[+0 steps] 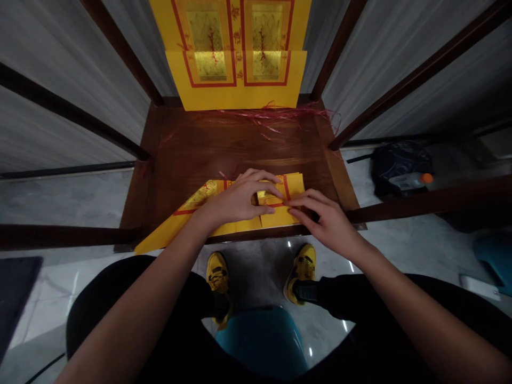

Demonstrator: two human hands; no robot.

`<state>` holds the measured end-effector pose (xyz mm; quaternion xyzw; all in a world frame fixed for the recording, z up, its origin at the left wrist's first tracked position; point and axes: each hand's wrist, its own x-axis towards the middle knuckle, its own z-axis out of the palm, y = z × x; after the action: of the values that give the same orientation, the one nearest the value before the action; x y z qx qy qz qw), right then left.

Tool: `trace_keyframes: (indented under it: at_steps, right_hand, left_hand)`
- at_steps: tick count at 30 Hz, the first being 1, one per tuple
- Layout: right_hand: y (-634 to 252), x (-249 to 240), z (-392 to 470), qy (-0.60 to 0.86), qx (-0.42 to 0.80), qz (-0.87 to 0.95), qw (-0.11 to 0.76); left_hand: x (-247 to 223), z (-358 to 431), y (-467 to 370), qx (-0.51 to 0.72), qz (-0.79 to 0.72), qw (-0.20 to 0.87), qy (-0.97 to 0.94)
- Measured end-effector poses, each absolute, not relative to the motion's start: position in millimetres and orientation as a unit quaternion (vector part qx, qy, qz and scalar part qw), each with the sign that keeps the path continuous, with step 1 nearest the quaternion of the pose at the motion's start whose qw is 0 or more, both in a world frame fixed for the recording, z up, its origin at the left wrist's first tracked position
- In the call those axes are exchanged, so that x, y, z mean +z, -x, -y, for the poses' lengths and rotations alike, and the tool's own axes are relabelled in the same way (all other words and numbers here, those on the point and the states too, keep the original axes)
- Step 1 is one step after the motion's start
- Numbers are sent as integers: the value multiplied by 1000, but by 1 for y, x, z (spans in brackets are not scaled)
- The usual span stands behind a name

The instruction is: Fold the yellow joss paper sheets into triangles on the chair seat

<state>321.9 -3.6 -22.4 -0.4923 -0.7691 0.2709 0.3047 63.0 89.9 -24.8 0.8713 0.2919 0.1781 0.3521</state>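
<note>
A yellow sheet of joss paper [236, 230], printed in red with gold foil, lies partly folded on the front of a brown wooden seat. Its left side tapers to a slanted point, while the right part is doubled over. My left hand [244, 197] rests across the middle, fingers stretched out over the fold and thumb apart near the front edge. Close by on the right, my right hand [320, 213] has its thumb and fingertips pinched at the folded part. The fingers of my left hand hide some of the print.
More joss paper sheets [240, 96] stand at the back of the wooden seat [240, 141]. Thin pink-red strings [276, 114] lie before them. Dark wooden posts [338, 48] rise around the seat. A dark bag [400, 165] with a bottle is on the right; a blue stool [262, 341] is below.
</note>
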Motion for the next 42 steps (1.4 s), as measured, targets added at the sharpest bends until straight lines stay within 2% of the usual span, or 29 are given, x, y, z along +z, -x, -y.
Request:
trace_keyframes:
  at_steps: [11, 16, 21, 26, 28, 31, 33, 39, 42]
  right_hand:
    - [-325, -24, -5, 510, 313, 756, 264]
    - [-340, -20, -16, 515, 381, 735, 222]
    - [-353, -17, -19, 512, 430, 720, 184]
    - [-355, -15, -20, 489, 434, 735, 181]
    - [-354, -16, -19, 493, 407, 741, 204]
    - [-345, -19, -10, 536, 291, 740, 283]
    - [-332, -24, 2, 538, 220, 756, 302]
    - [-288, -47, 41, 496, 111, 845, 167]
    - [-283, -54, 55, 522, 84, 835, 153]
  left_hand:
    - [-27, -93, -60, 160, -280, 351, -879]
    - [-27, -93, -62, 156, -290, 345, -879]
    - [-25, -83, -65, 139, -316, 304, -888]
    - [-25, -66, -70, 123, -245, 252, -928]
    - [-29, -62, -72, 108, -225, 239, -939]
    - [-38, -61, -74, 87, -238, 229, -940]
    - [-42, -62, -74, 86, -249, 220, -939]
    - [-42, -60, -67, 72, -300, 181, -934]
    - [-40, -54, -63, 83, -356, 155, -918]
